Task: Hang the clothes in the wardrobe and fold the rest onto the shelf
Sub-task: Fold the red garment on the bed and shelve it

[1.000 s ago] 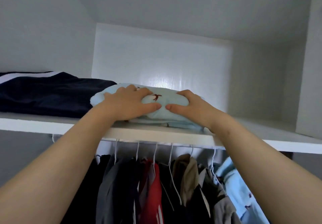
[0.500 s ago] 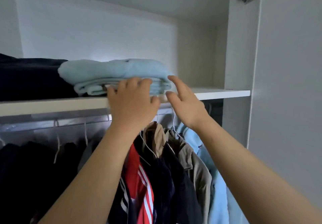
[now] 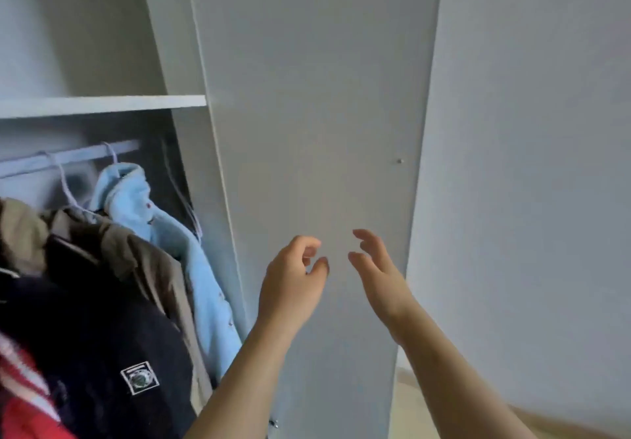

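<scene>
The left hand (image 3: pixel 293 285) and the right hand (image 3: pixel 379 278) are raised with loosely curled fingers. They hold nothing and a small gap is between them, before the flat white wardrobe door (image 3: pixel 307 114). Left of the door edge, a dark navy jacket (image 3: pixel 102 336), a brown coat (image 3: pixel 150 268) and a light blue fleece garment (image 3: pixel 201 285) hang from the pale rail (image 3: pixel 75 157), under the white shelf (image 3: pixel 102 104).

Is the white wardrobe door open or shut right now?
Open: the white wardrobe door stands swung out, baring the light blue jacket hanging inside.
</scene>
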